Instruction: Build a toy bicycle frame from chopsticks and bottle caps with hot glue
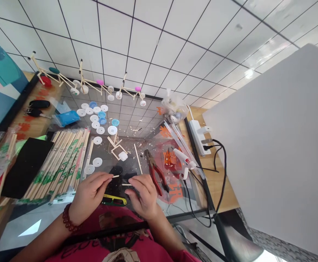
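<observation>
My left hand (89,194) pinches a short wooden stick piece (116,176) between thumb and fingertips. My right hand (144,193) is closed around a dark tool and touches another small stick piece (126,185). Both hands hover over the glass table near its front edge. A half-built stick frame with a white cap (117,149) lies just beyond them. Red-handled pliers (156,171) rest right of my right hand. A yellow-handled tool (115,199) lies beneath my hands.
Wrapped chopstick bundles (63,163) lie at left. White and blue bottle caps (97,118) are scattered mid-table. Three finished stick-and-cap models (93,85) stand at the far edge. A glue gun (183,158), glue sticks, power strip (199,136) and cables sit at right.
</observation>
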The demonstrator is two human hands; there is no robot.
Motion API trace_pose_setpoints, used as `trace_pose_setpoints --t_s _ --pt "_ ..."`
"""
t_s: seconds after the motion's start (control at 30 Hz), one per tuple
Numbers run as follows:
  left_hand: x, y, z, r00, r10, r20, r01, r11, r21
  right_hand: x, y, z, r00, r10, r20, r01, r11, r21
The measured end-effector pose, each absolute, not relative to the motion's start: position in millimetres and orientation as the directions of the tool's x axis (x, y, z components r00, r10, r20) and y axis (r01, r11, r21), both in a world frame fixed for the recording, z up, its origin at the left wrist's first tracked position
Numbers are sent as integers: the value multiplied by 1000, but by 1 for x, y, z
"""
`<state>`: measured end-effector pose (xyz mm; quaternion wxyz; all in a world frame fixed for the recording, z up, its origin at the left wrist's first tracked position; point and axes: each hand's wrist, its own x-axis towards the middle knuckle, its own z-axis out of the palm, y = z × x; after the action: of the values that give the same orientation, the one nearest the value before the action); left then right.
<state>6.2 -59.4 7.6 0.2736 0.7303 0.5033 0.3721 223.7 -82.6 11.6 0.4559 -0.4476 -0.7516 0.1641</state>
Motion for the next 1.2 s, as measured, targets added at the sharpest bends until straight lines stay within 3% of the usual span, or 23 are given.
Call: trace_pose_setpoints --t_s 0.23,0.43,0.73,0.9,1.03,1.13,1.2 --pt "2 -57 0 273 925 265 553 -377 743 225 -80 7 -164 814 558 566 540 -622" --pt "0 -58 0 282 891 355 595 -452 664 224 -63 16 -40 938 345 621 294 -727" --pt "-1 -57 -6 329 842 427 663 -528 531 184 -1 22 -115 982 149 880 170 -443" --pt "-1 -55 -3 316 825 468 657 -546 520 170 12 15 -101 991 89 905 129 -406" --pt "-3 -56 4 266 804 532 568 -577 587 174 16 7 -117 987 109 866 155 -476" --pt "-3 -57 8 129 847 516 459 -512 726 180 12 7 -55 988 147 739 140 -659" --pt "0 -56 10 -52 923 382 293 -351 889 182 4 11 -16 983 183 575 159 -803"
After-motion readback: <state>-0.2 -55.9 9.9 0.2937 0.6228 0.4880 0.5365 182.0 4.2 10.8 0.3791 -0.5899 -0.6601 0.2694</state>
